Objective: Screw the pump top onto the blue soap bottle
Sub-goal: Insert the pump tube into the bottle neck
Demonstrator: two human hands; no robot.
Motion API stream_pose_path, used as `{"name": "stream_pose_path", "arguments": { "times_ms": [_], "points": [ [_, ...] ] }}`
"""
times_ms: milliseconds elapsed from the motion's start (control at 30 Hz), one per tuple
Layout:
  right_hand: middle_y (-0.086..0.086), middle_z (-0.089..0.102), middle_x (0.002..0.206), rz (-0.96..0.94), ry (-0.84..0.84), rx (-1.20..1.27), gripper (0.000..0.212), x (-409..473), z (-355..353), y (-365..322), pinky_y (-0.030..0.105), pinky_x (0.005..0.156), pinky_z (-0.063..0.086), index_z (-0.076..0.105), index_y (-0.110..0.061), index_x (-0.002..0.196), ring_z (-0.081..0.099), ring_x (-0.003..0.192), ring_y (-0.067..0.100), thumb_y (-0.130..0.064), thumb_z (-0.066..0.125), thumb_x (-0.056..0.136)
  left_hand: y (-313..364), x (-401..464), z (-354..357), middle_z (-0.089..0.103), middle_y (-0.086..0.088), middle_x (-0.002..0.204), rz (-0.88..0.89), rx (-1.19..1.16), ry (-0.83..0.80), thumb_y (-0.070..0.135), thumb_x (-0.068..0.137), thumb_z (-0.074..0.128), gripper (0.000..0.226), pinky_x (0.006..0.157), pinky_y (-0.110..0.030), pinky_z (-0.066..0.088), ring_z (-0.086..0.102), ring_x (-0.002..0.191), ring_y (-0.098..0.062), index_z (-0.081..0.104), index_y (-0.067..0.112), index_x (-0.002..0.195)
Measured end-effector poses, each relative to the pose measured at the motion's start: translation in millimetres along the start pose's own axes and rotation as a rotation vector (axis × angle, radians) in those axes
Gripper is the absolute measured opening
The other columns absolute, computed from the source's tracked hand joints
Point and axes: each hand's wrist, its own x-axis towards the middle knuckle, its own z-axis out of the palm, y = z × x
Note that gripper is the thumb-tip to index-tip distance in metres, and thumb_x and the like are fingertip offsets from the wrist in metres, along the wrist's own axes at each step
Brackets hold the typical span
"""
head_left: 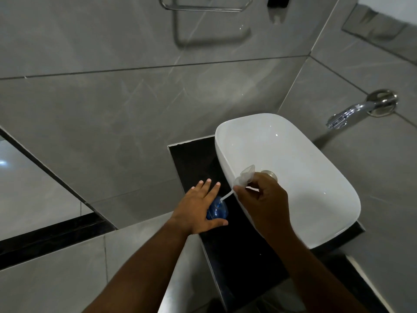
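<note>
The blue soap bottle [217, 210] stands upright on the black counter [196, 161], seen from above. My left hand [198, 208] cups its left side, thumb along the near side and fingers stretched out flat. My right hand [262, 199] pinches the clear pump top [244, 176] above the basin's left rim. The pump's thin white tube [226, 196] slants down to the left, and its tip sits at the bottle's open mouth. The pump's collar is well above the bottle neck.
A white vessel basin [293, 159] with a metal drain sits right of the bottle. A chrome wall spout [345, 116] juts from the tiled wall at right. A towel bar [203, 5] hangs on the far wall. The counter's front edge drops off near my forearms.
</note>
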Motion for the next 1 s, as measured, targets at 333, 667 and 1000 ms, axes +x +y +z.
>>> {"name": "stream_pose_path", "arguments": {
  "times_ms": [333,667,1000],
  "points": [
    [0.013,0.069,0.104,0.006,-0.091,-0.014,0.033,1.3,15.7,10.7,0.045,0.085,0.058,0.062,-0.004,0.103,0.066,0.093,0.022,-0.022,0.073,0.077,-1.5,1.8,4.5,-0.006,-0.001,0.162,0.002,0.086,0.031,0.091,0.075,0.031,0.102,0.117,-0.042,-0.006,-0.016,0.146,-0.020,-0.004,0.034,0.153],
    [-0.003,0.065,0.082,-0.057,-0.266,-0.162,0.017,-12.5,41.4,45.5,0.000,0.060,0.042,0.061,-0.018,0.089,0.053,0.065,-0.004,-0.023,0.073,0.079,2.2,-0.1,2.8,-0.007,-0.001,0.161,-0.022,-0.007,0.011,0.087,0.076,0.032,0.100,0.119,-0.043,-0.003,-0.014,0.147,-0.021,-0.005,0.035,0.152],
    [-0.017,0.053,0.073,0.025,-0.376,-0.194,0.012,-9.2,56.7,71.3,0.003,0.058,0.037,0.056,-0.028,0.081,0.052,0.062,-0.006,-0.028,0.068,0.082,0.4,-1.6,7.2,-0.006,-0.002,0.162,-0.031,0.006,0.045,0.088,0.075,0.030,0.098,0.116,-0.039,-0.008,-0.016,0.146,-0.020,-0.007,0.037,0.151]
  ]
}}
